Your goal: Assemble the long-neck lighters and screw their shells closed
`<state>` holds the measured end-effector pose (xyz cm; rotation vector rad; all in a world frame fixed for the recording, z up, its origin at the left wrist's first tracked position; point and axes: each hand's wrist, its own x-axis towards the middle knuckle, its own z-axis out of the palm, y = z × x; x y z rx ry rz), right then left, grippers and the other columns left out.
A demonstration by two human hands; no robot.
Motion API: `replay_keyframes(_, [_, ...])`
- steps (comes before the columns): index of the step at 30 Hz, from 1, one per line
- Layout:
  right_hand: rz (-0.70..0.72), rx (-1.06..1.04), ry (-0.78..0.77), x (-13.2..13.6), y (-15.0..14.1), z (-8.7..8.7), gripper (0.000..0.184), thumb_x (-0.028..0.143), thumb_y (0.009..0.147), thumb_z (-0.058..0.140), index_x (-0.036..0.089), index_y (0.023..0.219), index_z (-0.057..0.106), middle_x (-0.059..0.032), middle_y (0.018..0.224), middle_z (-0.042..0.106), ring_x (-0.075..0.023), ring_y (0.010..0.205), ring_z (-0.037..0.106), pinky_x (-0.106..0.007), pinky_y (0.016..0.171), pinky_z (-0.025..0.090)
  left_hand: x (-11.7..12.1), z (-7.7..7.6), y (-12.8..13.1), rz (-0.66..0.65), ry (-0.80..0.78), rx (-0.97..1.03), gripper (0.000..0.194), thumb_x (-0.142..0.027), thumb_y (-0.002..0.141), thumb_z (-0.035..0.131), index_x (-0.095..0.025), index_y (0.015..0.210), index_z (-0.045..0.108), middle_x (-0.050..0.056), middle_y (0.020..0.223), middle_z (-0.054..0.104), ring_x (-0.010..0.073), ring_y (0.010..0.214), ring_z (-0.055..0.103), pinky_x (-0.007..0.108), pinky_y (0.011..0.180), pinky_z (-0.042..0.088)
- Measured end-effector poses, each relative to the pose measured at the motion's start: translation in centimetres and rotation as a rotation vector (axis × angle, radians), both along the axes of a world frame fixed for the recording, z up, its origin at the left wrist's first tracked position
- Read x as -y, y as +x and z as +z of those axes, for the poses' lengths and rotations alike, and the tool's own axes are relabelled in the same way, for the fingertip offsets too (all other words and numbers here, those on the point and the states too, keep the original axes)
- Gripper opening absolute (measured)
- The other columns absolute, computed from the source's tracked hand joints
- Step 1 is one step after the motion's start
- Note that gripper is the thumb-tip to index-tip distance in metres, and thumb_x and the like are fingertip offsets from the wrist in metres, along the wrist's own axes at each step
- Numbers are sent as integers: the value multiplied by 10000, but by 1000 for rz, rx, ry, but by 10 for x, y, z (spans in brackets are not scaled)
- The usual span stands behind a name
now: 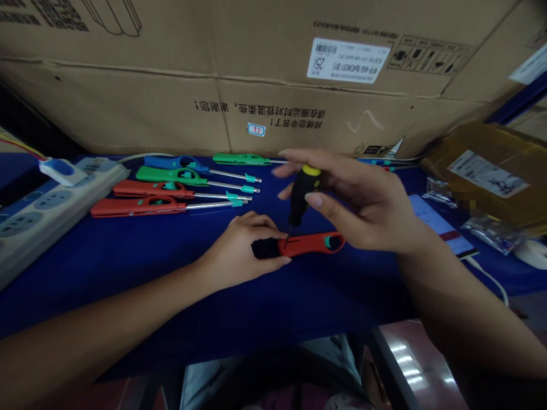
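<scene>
My left hand point(241, 250) pinches the left end of a red utility lighter point(311, 244) between thumb and forefinger. The lighter lies flat on the blue tabletop, with a dark slot in its handle and a teal trigger near its right end. In my right hand point(363, 205) is a black screwdriver point(301, 196) with a yellow cap, thumb and fingers around its handle. It stands nearly upright, its tip at the lighter's handle close to my left fingertips. Whether the tip sits in a hole I cannot tell.
Several long-necked lighters, including a red one point(141, 206) and a green one point(171, 175), lie at the left. A white power strip point(64, 199) is beyond them. A large cardboard box point(171, 102) walls the back. At the right are a phone point(436, 222) and a taped parcel point(491, 165).
</scene>
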<state>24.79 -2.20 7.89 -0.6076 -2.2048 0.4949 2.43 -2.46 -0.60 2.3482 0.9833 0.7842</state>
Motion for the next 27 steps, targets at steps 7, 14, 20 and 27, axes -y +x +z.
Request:
replay_keyframes(7, [-52, 76, 113, 4, -2, 3, 436, 285, 992, 596, 263, 1425, 546, -57, 1373, 633, -240, 1231, 626, -422, 1066, 536, -2, -4, 0, -12, 18, 14, 297, -377, 784, 817, -243, 1044, 762, 43, 1047, 716, 245, 981, 651, 449, 923, 503])
replay_keyframes(14, [-39, 16, 159, 3, -3, 2, 375, 300, 962, 654, 211, 1326, 627, -48, 1177, 709, -210, 1091, 666, -399, 1009, 563, -1, -3, 0, -7, 7, 22, 288, -371, 778, 821, -246, 1031, 764, 49, 1073, 724, 260, 1016, 651, 467, 945, 499])
replay_keyframes(20, [45, 93, 79, 3, -1, 3, 514, 197, 1028, 485, 223, 1534, 400, -82, 1419, 599, -219, 1276, 595, -427, 1099, 504, -2, -4, 0, -6, 23, 26, 280, -387, 775, 825, -245, 1008, 763, 43, 1024, 720, 240, 956, 653, 438, 892, 514])
replay_keyframes(27, [-65, 92, 189, 4, -3, 5, 418, 260, 969, 634, 209, 1382, 587, -66, 1266, 675, -219, 1191, 631, -396, 1078, 513, -2, -4, 0, -2, 14, 34, 289, -384, 780, 823, -253, 1030, 764, 53, 1087, 728, 261, 1025, 659, 469, 945, 500])
